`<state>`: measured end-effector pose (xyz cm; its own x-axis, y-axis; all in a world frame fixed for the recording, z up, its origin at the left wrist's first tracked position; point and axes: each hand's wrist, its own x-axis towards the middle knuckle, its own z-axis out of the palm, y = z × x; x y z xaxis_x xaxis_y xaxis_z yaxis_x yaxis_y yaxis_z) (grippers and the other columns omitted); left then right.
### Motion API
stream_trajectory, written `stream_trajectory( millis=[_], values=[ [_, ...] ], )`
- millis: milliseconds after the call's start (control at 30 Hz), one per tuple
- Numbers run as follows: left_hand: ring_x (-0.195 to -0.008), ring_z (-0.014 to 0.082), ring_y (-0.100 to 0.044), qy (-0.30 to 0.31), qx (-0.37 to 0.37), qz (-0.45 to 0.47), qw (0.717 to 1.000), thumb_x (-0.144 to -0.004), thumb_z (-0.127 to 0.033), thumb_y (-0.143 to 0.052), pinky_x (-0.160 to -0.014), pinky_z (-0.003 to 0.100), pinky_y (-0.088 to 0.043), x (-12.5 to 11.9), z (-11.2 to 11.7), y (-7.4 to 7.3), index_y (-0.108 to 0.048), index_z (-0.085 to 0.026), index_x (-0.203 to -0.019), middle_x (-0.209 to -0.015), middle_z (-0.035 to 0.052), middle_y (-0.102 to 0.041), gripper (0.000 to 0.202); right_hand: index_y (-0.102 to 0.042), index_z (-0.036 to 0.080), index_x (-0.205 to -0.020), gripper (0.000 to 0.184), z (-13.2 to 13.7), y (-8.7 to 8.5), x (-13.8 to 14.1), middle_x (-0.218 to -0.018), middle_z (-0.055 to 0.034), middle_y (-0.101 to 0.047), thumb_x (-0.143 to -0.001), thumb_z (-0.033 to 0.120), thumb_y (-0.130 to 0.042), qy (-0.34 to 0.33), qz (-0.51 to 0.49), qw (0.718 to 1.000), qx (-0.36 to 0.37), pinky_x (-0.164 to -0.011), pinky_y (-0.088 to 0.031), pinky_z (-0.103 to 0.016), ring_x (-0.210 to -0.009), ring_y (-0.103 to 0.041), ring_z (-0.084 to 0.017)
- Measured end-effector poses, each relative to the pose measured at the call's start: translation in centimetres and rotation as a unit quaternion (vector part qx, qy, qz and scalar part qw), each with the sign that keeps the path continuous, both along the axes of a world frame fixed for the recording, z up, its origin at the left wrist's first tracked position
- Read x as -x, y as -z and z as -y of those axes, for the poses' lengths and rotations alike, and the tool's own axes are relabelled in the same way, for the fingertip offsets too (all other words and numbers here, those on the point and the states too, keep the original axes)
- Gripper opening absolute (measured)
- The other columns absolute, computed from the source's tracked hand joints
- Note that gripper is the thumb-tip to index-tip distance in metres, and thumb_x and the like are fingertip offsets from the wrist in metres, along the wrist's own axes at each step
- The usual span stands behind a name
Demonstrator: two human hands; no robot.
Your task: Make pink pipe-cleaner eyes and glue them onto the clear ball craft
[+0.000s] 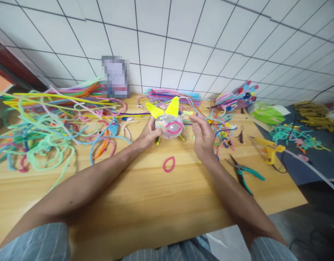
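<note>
A clear round ball (170, 135) with two yellow pipe-cleaner ears (172, 107) on top sits in my left hand (149, 136), whose thumb presses on its front. A pink pipe-cleaner loop (180, 125) lies against the ball's front. Small dark and yellow pieces show beneath it. To the right of the ball, and apart from it, my right hand (203, 139) is raised with its fingers stretched out and nothing seen in them. On the wooden table (145, 203) in front of the ball lies another pink pipe-cleaner loop (169, 164).
Tangled pipe cleaners (55, 145) cover the table's left side. More bundles (172, 95) lie along the tiled wall. Teal-handled pliers (244, 172) and a yellow glue gun (270, 150) lie at the right. Beyond them, loose teal pieces (290, 137) rest on a dark surface.
</note>
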<state>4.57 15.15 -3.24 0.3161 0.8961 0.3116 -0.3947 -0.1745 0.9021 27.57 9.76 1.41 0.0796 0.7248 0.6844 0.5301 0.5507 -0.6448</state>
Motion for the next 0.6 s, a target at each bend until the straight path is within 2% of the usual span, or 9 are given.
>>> stream_trajectory(
  millis=[100, 167, 300, 600],
  values=[
    [-0.149, 0.0384, -0.065, -0.003, 0.006, 0.006, 1.000, -0.079, -0.062, -0.096, -0.125, 0.049, -0.055, 0.0, -0.2, 0.4, -0.058, -0.026, -0.158, -0.156, 0.0129, -0.071, 0.095, -0.076, 0.028, -0.146, 0.036, 0.7, 0.0, 0.0, -0.138, -0.0116, -0.083, -0.114, 0.039, -0.063, -0.011, 0.149, 0.985, -0.086, -0.114, -0.062, -0.052, -0.130, -0.078, -0.030],
    [-0.147, 0.0374, -0.067, -0.003, 0.007, 0.005, 1.000, -0.080, -0.062, -0.096, -0.124, 0.049, -0.056, 0.0, -0.3, 0.7, -0.058, -0.027, -0.156, -0.155, 0.0121, -0.072, 0.092, -0.072, 0.030, -0.153, 0.041, 0.9, 0.2, 0.2, -0.138, -0.0113, -0.082, -0.112, 0.030, -0.065, -0.020, 0.188, 0.976, -0.109, -0.113, -0.062, -0.052, -0.128, -0.078, -0.030],
    [-0.146, 0.0379, -0.067, 0.001, 0.011, -0.003, 1.000, -0.079, -0.063, -0.096, -0.123, 0.049, -0.056, 0.0, -0.1, 0.7, -0.058, -0.026, -0.157, -0.156, 0.0127, -0.071, 0.094, -0.072, 0.029, -0.154, 0.045, 0.8, 0.8, 0.8, -0.128, -0.0126, -0.082, -0.109, 0.021, -0.069, -0.024, 0.202, 0.970, -0.131, -0.103, -0.064, -0.046, -0.116, -0.078, -0.028],
    [-0.145, 0.0357, -0.067, 0.009, -0.007, -0.052, 0.999, -0.082, -0.063, -0.094, -0.123, 0.046, -0.056, 0.6, 0.3, -0.3, -0.057, -0.026, -0.159, -0.154, 0.0116, -0.071, 0.093, -0.078, 0.026, -0.142, 0.034, 0.4, 1.2, 0.8, -0.117, -0.0122, -0.083, -0.108, 0.025, -0.073, -0.018, 0.220, 0.968, -0.121, -0.096, -0.068, -0.046, -0.109, -0.080, -0.028]
  ],
)
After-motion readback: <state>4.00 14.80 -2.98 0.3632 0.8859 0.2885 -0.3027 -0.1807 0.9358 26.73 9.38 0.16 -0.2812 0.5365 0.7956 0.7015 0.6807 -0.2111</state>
